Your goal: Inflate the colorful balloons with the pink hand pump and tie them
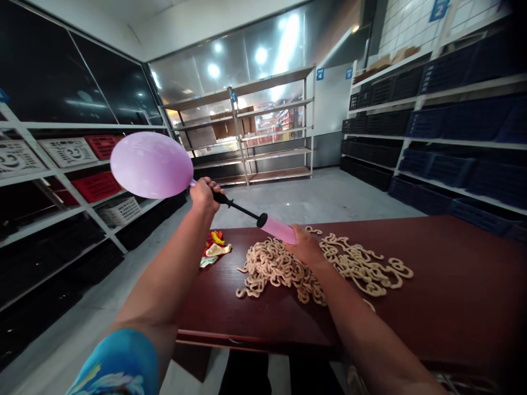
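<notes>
A pink balloon pump (279,229) with a black end cap and a black rod spans the space between my hands. My right hand (305,247) is wrapped round the far end of its pink barrel. At the other end, my left hand (205,194) is closed round the black handle and the neck of an inflated purple balloon (151,164). The rod is drawn well out of the barrel. Below the pump lies a heap of long, thin, beige uninflated balloons or tubes (272,263); their exact kind is unclear. Several small coloured limp balloons (217,244) lie left of the heap.
The dark red table (444,274) stretches in front of me. Left is a shelf with red (94,185) and white crates (68,151). A metal rack (274,176) stands against the back wall. Dark crates (440,164) fill the right shelf.
</notes>
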Demonstrator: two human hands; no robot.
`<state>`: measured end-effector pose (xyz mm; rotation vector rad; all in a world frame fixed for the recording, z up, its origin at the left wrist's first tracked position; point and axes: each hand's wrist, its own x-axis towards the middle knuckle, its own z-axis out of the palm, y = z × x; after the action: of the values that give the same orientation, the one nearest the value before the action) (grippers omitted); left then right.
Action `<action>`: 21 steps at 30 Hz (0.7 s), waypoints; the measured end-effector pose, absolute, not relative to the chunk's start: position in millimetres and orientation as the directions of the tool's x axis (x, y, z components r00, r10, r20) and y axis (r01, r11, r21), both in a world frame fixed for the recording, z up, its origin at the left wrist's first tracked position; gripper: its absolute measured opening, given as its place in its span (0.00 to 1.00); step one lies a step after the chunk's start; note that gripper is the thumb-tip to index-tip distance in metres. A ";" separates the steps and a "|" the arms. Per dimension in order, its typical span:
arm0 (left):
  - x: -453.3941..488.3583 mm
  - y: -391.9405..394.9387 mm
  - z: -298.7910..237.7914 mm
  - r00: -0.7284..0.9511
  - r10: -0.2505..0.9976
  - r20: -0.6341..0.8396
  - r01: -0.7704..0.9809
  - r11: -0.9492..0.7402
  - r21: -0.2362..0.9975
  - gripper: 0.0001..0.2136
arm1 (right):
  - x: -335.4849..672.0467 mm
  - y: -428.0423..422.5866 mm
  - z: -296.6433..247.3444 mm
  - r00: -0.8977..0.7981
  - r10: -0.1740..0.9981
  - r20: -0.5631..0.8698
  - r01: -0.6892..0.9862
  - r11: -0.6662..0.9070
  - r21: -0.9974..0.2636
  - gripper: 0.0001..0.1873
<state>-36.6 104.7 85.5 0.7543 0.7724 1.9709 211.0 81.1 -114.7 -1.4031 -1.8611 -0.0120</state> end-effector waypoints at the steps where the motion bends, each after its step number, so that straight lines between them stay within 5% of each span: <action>1: -42.2 103.8 91.7 -0.448 0.865 0.226 -0.494 -0.450 0.744 0.07 | 208.6 81.6 -110.3 -0.082 0.814 0.576 0.824 0.380 -0.420 0.19; 14: 31.5 107.9 -1.3 -0.419 0.897 0.139 -0.526 -0.364 0.769 0.08 | 200.5 105.1 -146.1 -0.168 0.793 0.586 0.741 0.494 -0.455 0.17; 21: 2.6 114.0 27.9 -0.446 0.885 0.136 -0.509 -0.376 0.774 0.06 | 209.4 103.8 -146.6 -0.143 0.815 0.562 0.740 0.465 -0.487 0.20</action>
<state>2.6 114.0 27.9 0.6917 0.8328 1.9342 209.4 103.8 -146.6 -1.3006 -1.9050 0.1175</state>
